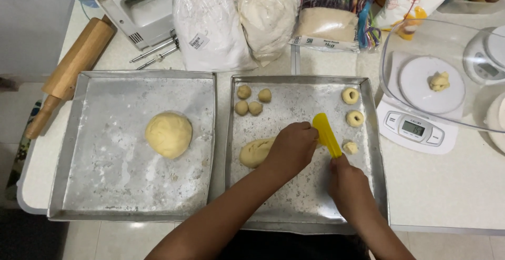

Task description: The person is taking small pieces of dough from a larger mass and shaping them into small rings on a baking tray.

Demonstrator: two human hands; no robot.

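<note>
On the right-hand tray (368, 149), the left hand (291, 147) presses closed on a dough lump (254, 153) while the right hand (348, 182) grips a yellow scraper (326, 134). Four balls (251, 101) and two rings (352, 106) are shaped at its far end; a big dough mound (168, 134) waits on the tray alongside.

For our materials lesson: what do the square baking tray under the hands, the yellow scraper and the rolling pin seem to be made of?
Square grey baking tray: likely aluminium, dull, scratched, flour-dusted sheen. Flat yellow scraper: probably plastic, smooth and uniformly bright. Brown cylindrical rolling pin: wood, matt, warm tone.
</note>
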